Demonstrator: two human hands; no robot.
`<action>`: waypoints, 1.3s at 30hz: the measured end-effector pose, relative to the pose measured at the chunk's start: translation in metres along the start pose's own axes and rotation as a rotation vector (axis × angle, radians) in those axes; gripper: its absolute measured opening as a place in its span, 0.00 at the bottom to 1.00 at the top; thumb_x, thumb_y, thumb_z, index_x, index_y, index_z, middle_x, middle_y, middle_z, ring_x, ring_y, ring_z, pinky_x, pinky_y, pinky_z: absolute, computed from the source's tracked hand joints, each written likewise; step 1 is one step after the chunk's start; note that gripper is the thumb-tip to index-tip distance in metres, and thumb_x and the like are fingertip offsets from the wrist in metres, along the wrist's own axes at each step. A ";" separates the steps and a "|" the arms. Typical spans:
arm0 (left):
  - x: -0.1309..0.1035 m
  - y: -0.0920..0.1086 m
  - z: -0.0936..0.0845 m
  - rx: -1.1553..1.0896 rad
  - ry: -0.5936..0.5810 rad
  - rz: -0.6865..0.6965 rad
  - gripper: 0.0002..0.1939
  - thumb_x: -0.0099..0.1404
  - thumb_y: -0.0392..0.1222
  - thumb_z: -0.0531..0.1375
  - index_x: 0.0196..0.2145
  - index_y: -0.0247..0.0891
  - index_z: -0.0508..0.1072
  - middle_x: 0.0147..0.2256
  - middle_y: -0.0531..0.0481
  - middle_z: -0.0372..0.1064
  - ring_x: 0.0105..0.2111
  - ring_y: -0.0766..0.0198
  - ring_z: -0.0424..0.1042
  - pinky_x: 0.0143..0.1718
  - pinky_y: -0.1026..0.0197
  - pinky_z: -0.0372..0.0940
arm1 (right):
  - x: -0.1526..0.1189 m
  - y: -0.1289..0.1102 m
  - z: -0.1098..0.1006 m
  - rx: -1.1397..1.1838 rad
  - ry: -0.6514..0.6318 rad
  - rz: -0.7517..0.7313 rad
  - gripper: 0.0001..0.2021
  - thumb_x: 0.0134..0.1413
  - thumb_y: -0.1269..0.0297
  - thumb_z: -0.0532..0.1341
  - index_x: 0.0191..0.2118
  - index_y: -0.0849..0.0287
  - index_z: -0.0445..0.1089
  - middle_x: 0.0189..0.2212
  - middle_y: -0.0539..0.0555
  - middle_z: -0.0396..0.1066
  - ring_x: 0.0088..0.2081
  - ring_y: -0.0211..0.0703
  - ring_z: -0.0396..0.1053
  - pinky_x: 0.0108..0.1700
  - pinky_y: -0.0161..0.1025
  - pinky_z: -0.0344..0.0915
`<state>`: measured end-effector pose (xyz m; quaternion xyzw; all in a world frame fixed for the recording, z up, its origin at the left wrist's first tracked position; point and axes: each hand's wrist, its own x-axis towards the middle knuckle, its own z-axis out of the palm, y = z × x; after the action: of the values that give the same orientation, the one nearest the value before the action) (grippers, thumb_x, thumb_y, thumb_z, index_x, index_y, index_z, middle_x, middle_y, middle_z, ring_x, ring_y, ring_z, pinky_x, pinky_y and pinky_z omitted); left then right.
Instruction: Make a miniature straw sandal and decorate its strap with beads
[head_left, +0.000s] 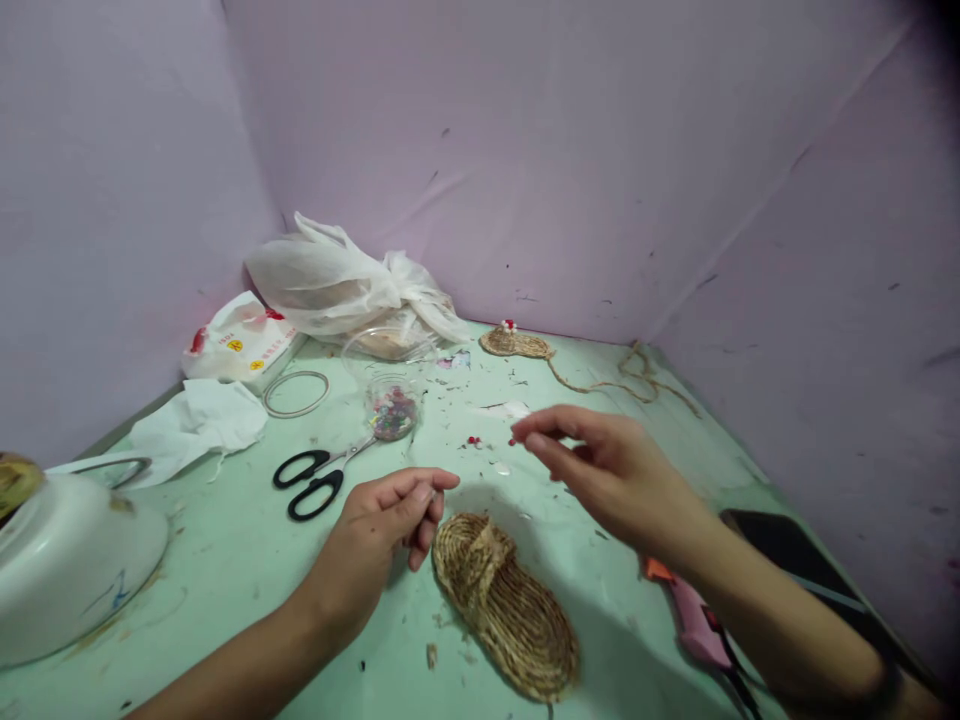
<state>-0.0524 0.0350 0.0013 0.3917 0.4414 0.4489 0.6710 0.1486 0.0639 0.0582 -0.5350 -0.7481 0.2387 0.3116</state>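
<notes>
My left hand (pixel 390 515) is above the green table, thumb pressed to the fingers in a pinch; whatever sits between them is too small to make out. Just to its right and below lies a small slipper-shaped sole coiled from straw-coloured cord (pixel 525 615), with a knotted strap across one end. My right hand (pixel 592 455) hovers beyond the sole, thumb and index fingertips close together. A red bead (pixel 513 441) shows at those fingertips; whether it is held or lies on the table behind, I cannot tell. Small red and white beads (pixel 473 441) are scattered between the hands.
Black-handled scissors (pixel 319 485) lie left, touching a clear cup of colourful beads (pixel 394 412). A second small slipper (pixel 516 342) trails cord at the back. A white bowl (pixel 75 570) stands left; a pink glue gun (pixel 697 620) and dark phone (pixel 787 560) lie right.
</notes>
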 end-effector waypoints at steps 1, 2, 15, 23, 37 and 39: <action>-0.006 0.001 0.003 -0.007 -0.022 0.009 0.15 0.55 0.45 0.61 0.37 0.32 0.74 0.24 0.53 0.63 0.19 0.72 0.60 0.16 0.70 0.55 | -0.017 -0.004 0.001 0.065 0.044 0.001 0.08 0.54 0.64 0.57 0.34 0.55 0.74 0.28 0.52 0.75 0.27 0.39 0.70 0.27 0.34 0.65; -0.012 0.000 0.006 -0.016 -0.053 0.006 0.16 0.55 0.45 0.62 0.39 0.32 0.73 0.25 0.52 0.64 0.18 0.73 0.60 0.15 0.70 0.55 | -0.034 -0.006 0.003 0.124 0.092 -0.006 0.08 0.54 0.64 0.57 0.34 0.55 0.74 0.26 0.51 0.75 0.24 0.38 0.69 0.24 0.33 0.65; -0.068 -0.025 0.037 0.238 -0.167 -0.013 0.28 0.57 0.58 0.59 0.49 0.36 0.66 0.16 0.57 0.62 0.11 0.74 0.56 0.13 0.70 0.52 | -0.103 -0.011 0.044 0.536 -0.016 -0.135 0.04 0.47 0.74 0.63 0.26 0.61 0.74 0.21 0.52 0.73 0.24 0.35 0.68 0.28 0.32 0.64; -0.068 -0.028 0.036 0.245 -0.087 -0.059 0.23 0.54 0.60 0.60 0.37 0.36 0.69 0.17 0.55 0.65 0.11 0.73 0.57 0.11 0.70 0.49 | -0.109 -0.004 0.049 0.397 0.190 -0.330 0.04 0.49 0.75 0.61 0.30 0.62 0.73 0.22 0.54 0.73 0.25 0.37 0.69 0.28 0.33 0.66; -0.067 -0.033 0.026 0.708 -0.288 0.268 0.18 0.68 0.48 0.46 0.24 0.38 0.61 0.18 0.55 0.55 0.19 0.68 0.57 0.23 0.65 0.52 | -0.110 0.002 0.060 0.458 0.109 -0.317 0.04 0.48 0.76 0.61 0.27 0.63 0.71 0.21 0.53 0.72 0.23 0.36 0.67 0.26 0.33 0.63; -0.066 -0.035 0.025 0.765 -0.298 0.361 0.17 0.69 0.45 0.44 0.24 0.38 0.61 0.20 0.54 0.56 0.21 0.67 0.58 0.24 0.64 0.53 | -0.111 0.002 0.059 0.457 0.074 -0.290 0.04 0.50 0.74 0.60 0.28 0.62 0.72 0.21 0.53 0.71 0.23 0.36 0.67 0.26 0.33 0.63</action>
<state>-0.0331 -0.0408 -0.0074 0.7428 0.3987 0.3019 0.4452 0.1325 -0.0422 -0.0073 -0.3465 -0.7317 0.3343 0.4824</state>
